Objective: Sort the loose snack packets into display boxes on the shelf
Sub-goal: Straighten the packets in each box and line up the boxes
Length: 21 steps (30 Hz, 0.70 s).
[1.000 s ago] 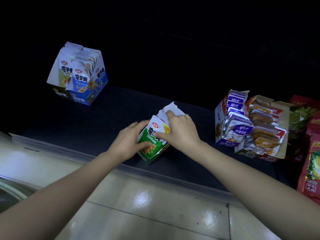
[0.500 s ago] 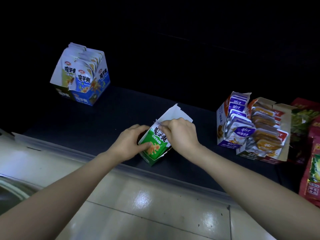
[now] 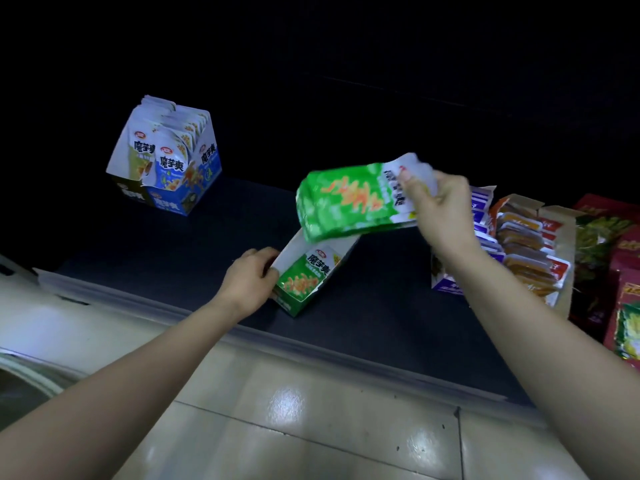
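The dark flat shelf (image 3: 180, 258) runs across the view above a pale tiled floor, and it bears the display boxes well apart from each other. At the left stands a blue-and-white cardboard display box (image 3: 173, 199) full of upright packets. At the right a purple-and-white cardboard box (image 3: 448, 284) stands just beside a brown card box (image 3: 561, 237) of orange packets. Near the front edge, between these, stands the small green cardboard display box (image 3: 301, 289), its top open and its white inner walls showing. Above it, in the air and tilted, hangs the bundle of green foil snack packets (image 3: 346, 202), blurred by motion. Its lower end is over the box's mouth, though whether it touches the rim I cannot tell. The right hand (image 3: 440, 206) clamps the packets' white top ends, thumb across the front and fingers behind. The left hand (image 3: 247, 282) curls its fingers round the green box's left wall. These packets look light, soft and slick, so a loose stack would likely fan out or slide. The flat sealed ends seem the best place to pinch, squeezing the whole stack at once. The box is thin card, probably light enough to skid or tip, so steadying it by a side wall suits it.
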Each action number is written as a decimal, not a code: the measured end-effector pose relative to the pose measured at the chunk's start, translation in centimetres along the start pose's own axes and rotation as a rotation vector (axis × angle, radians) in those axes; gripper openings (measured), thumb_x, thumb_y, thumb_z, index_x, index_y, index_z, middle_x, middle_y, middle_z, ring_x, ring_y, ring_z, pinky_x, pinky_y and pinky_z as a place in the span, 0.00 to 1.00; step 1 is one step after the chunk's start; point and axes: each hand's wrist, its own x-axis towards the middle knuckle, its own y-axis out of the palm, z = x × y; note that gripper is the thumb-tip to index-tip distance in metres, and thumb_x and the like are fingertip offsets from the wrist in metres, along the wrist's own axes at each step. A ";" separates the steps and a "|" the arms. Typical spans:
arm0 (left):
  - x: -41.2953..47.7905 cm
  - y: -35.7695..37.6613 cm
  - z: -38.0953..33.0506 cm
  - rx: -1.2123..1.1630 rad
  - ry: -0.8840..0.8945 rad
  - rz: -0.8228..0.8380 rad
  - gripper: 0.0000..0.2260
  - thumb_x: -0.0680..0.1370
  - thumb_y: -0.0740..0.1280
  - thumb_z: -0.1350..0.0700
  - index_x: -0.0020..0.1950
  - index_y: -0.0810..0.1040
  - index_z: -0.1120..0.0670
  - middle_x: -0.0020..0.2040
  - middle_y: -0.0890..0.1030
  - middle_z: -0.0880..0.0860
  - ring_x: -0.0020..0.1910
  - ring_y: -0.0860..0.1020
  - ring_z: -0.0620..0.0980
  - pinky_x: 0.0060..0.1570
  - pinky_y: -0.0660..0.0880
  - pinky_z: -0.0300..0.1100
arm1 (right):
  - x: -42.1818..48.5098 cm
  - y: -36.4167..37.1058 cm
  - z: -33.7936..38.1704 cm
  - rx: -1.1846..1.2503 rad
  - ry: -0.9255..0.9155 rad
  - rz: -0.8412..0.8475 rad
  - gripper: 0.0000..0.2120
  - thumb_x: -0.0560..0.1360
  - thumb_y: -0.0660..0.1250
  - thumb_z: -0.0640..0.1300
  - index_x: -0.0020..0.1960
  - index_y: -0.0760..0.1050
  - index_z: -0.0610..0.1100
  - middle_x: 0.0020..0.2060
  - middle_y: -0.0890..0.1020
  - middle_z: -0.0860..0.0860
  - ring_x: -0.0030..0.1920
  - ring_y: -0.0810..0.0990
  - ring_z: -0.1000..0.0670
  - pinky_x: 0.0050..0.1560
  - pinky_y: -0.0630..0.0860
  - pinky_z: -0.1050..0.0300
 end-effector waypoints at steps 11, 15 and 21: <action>-1.3 0.4 -5.3 0.278 0.591 -0.236 0.13 0.75 0.66 0.50 0.55 0.74 0.55 0.49 0.75 0.49 0.48 0.74 0.49 0.46 0.72 0.45 | -1.4 -3.8 -4.2 0.828 0.828 -0.153 0.12 0.84 0.55 0.44 0.46 0.74 0.44 0.29 0.84 0.54 0.43 0.82 0.57 0.51 0.78 0.55; -0.7 2.1 -5.6 0.609 0.666 0.009 0.26 0.77 0.53 0.34 0.51 0.80 0.52 0.48 0.82 0.49 0.61 0.75 0.52 0.68 0.59 0.48 | -2.5 -4.1 -6.5 0.884 0.906 -0.177 0.09 0.83 0.57 0.44 0.52 0.75 0.43 0.31 0.85 0.52 0.40 0.83 0.56 0.51 0.79 0.55; -1.4 3.6 -6.7 0.424 0.498 -0.051 0.28 0.78 0.46 0.35 0.45 0.80 0.51 0.41 0.80 0.46 0.50 0.77 0.48 0.71 0.53 0.44 | -2.1 -4.6 -7.5 0.834 0.843 -0.150 0.07 0.81 0.61 0.42 0.54 0.76 0.42 0.37 0.85 0.50 0.35 0.85 0.53 0.33 0.82 0.58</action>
